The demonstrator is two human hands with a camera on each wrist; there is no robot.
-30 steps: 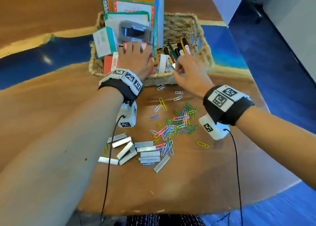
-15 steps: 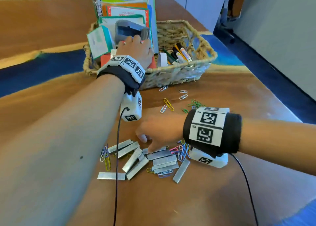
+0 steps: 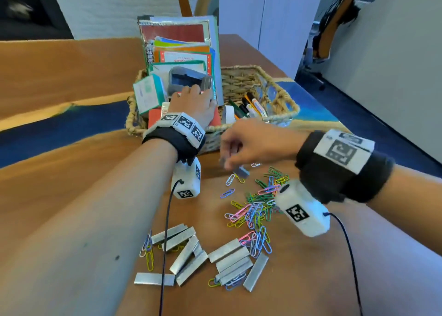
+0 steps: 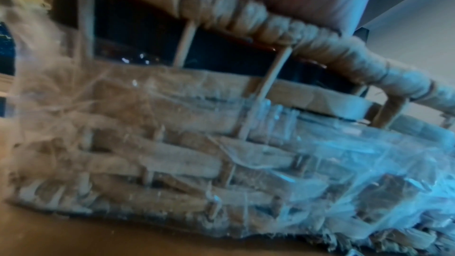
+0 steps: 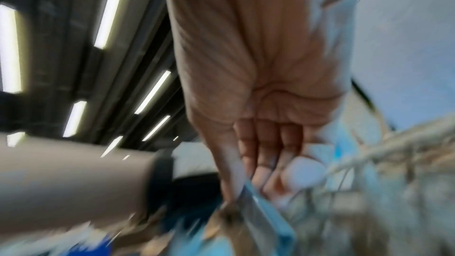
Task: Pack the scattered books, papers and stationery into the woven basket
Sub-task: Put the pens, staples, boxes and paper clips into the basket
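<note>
We are well into the packing: books, papers and pens are already standing in the woven basket at upper centre, while staple strips and paper clips are still lying scattered on the table at lower centre. Our left hand is resting in the basket, fingers fairly straight; our right hand is pinching one staple strip just in front of the basket
</note>
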